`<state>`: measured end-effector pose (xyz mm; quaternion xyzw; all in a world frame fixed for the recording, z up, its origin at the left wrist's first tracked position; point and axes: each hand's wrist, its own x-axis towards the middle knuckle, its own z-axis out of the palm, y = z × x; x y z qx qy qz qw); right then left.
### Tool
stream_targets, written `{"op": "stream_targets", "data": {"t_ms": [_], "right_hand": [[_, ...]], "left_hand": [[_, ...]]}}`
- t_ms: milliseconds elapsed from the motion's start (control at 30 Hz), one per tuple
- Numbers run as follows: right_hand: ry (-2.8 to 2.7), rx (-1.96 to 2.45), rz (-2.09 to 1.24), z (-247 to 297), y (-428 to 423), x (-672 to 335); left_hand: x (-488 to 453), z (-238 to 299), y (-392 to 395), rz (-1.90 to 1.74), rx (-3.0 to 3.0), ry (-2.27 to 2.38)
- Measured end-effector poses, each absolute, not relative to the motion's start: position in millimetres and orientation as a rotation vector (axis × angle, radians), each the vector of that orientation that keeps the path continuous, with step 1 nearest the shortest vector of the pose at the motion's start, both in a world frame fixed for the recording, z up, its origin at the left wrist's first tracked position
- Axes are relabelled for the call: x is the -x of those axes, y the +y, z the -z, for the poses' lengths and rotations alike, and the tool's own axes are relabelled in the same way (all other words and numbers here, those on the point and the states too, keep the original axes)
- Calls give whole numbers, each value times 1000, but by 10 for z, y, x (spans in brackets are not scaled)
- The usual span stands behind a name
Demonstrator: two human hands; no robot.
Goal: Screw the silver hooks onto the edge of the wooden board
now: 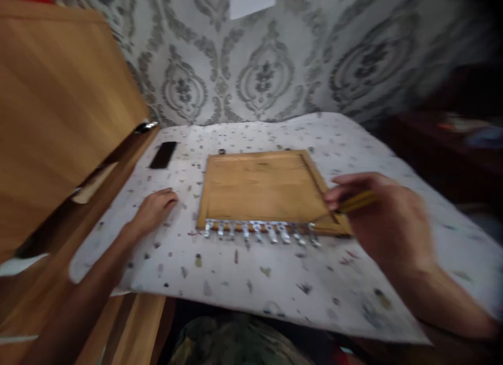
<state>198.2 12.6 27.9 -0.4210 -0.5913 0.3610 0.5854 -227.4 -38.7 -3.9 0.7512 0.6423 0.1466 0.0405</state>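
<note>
My right hand point(387, 223) is closed around a thin screwdriver point(358, 201) with a yellow handle. Its slim shaft points left, over the right part of a wooden framed board point(255, 189) that lies flat on the table. Along the board's near edge runs a row of small shiny metal hooks point(258, 231), several of them, blurred by motion. The screwdriver's tip is near the right end of this row; whether it touches cannot be made out. To the left of the board, my left hand point(155, 210) rests on the cloth with its fingers curled together, apart from the board.
A patterned white cloth point(236, 271) covers the table. A black phone point(163, 155) lies at the back left. Tall wooden furniture point(66, 92) stands along the left side. Behind the table is a patterned wall point(263, 66), with a white sheet point(251, 1) at the top.
</note>
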Motion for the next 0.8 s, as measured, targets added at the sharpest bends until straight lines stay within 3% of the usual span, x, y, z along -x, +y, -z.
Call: {"op": "stream_targets", "data": {"t_ms": [233,367,500,800], "right_hand": [[-1267,807,-1129,-326,160,-1929],[-1265,756,-1189,-308,199,-1933],[-1283,693,-1246,-304,262,-1914],[-1323,648,-1325,-359,274,-1909]], "left_hand": [[2264,-57,-361,-196,-2249,2110],[1921,-236,-336,-505,-2072,2078],[1235,-444,-268,-678,-1860,1832],[21,-438,-13,-506,-1643,1188]]}}
